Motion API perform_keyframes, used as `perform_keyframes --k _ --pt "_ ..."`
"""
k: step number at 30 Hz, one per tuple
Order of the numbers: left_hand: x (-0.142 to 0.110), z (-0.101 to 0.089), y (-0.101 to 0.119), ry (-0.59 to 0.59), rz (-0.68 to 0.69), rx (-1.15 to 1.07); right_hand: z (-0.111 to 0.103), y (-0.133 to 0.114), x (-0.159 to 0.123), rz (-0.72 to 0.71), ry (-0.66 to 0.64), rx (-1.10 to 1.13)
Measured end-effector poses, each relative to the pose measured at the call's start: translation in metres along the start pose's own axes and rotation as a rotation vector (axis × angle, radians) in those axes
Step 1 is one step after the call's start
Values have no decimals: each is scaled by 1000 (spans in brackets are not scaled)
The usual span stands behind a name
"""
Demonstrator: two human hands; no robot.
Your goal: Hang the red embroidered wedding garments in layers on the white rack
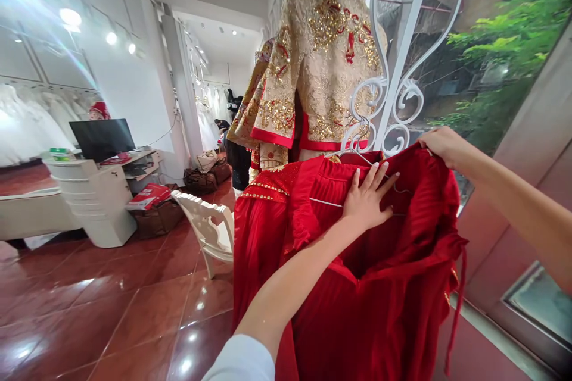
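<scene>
A long red pleated skirt (pixel 353 315) hangs from a white wire hanger (pixel 325 202), its gathered top pulled wide. My left hand (pixel 367 196) is open, its fingers spread and lying across the hanger area at the top opening. At the upper right edge of the skirt, my right hand (pixel 440 143) pinches the red cloth between thumb and fingers. A thin red tie (pixel 461 309) dangles at the skirt's right side. Close behind on the left is red cloth trimmed with gold beads (pixel 268 190).
Above hangs a gold-sequined jacket (pixel 333 59) beside a white scrolled metal rack (pixel 395 71). A white chair (pixel 208 226) stands left of the skirt. Farther left are a white desk (pixel 92 199) with a monitor (pixel 102 138), and brown bags (pixel 158 217) on the red tiled floor (pixel 134 315).
</scene>
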State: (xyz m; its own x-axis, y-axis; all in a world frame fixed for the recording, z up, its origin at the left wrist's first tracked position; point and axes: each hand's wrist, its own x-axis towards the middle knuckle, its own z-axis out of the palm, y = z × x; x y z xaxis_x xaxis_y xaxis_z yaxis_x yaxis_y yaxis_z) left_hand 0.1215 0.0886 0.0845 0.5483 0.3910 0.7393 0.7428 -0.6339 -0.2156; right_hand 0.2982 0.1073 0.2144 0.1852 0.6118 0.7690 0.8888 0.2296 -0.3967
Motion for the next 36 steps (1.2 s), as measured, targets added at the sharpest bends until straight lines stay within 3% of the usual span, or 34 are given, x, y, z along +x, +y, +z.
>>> perform_keyframes --k 3,5,6,8,10,13,15,18,21,23,24,27,29,32,36 --pt "1 0 -1 -6 -2 6 -9 -34 -34 135 -173 -50" --pt "0 -1 -1 -10 17 12 -8 -51 -76 15 -282 -232" --pt "-2 -3 -1 -12 40 9 -4 -56 -100 -77 -253 -387" --pt "-13 -9 -1 -26 80 -18 8 -56 -144 -156 -333 -570" --pt "-36 -18 -1 -39 51 -67 24 -44 -181 -197 -391 -595" --pt "-90 -32 -2 41 -155 -81 42 -21 -224 -225 -237 -450" --pt "-126 -37 -5 185 -409 27 52 -9 -247 -151 -109 -419" --pt "-162 -38 -14 250 -722 141 62 -1 -275 25 -125 -463" --pt "-173 -39 -29 309 -841 184 65 5 -288 96 -192 -426" --pt "-173 -45 -43 381 -887 185 60 7 -291 99 -158 -337" --pt "-173 -50 -50 370 -898 136 55 6 -291 96 -140 -265" --pt "-171 -66 -62 168 -843 -208 37 -7 -287 73 -131 65" --pt "-171 -73 -57 77 -779 -353 23 -26 -280 64 -102 288" --pt "-171 -77 -36 15 -695 -247 12 -63 -258 13 11 452" --pt "-168 -75 -10 -136 -642 -19 34 -95 -228 -140 55 365"
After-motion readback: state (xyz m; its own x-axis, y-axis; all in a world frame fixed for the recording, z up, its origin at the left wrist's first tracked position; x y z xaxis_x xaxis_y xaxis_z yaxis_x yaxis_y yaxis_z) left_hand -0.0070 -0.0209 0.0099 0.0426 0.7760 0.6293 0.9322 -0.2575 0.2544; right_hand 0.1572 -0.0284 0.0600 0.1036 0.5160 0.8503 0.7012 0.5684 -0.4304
